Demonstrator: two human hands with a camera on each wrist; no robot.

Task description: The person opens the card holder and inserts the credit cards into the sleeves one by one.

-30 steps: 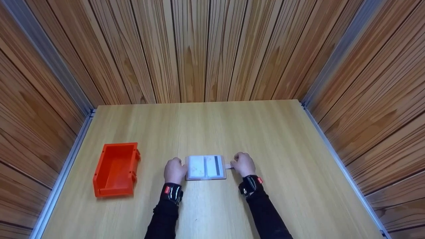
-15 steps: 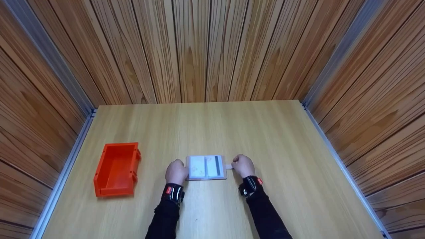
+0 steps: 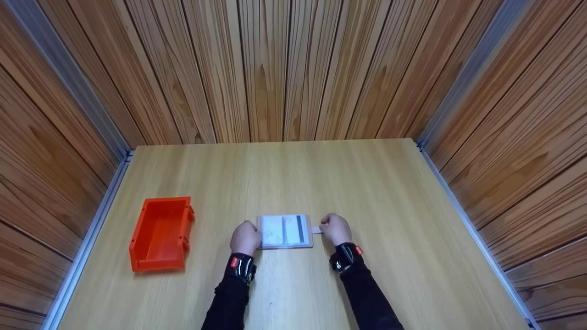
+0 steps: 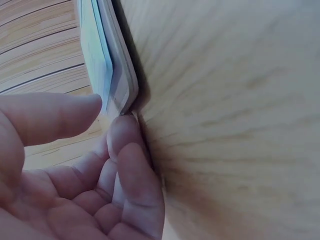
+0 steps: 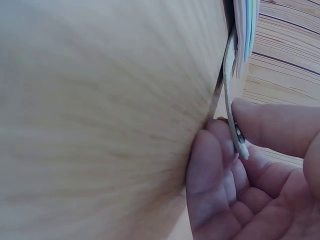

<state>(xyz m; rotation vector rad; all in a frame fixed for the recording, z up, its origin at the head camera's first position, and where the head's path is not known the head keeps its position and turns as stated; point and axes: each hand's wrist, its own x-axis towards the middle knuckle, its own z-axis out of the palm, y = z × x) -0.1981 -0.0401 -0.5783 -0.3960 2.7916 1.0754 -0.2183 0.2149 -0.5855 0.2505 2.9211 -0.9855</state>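
An open card holder (image 3: 284, 231) lies flat on the table, with clear sleeves inside and a dark stripe on the right page. My left hand (image 3: 246, 237) is at its left edge. In the left wrist view, the thumb (image 4: 75, 112) lies over the page corner and curled fingertips meet the cover's edge from below. My right hand (image 3: 337, 228) pinches the closing strap (image 3: 316, 230) that sticks out on the right. In the right wrist view, the strap's end shows between thumb and forefinger, with a small metal snap (image 5: 239, 132) on it.
An orange-red plastic bin (image 3: 161, 233) stands at the left of the wooden table (image 3: 284, 178), and nothing is seen in it. Wood-panelled walls (image 3: 266, 68) with metal corner rails enclose the table at the back and sides.
My left hand has shifted slightly right, closer against the card holder's left edge. The right hand has dipped a little and keeps its pinch on the strap. The card holder has hardly moved.
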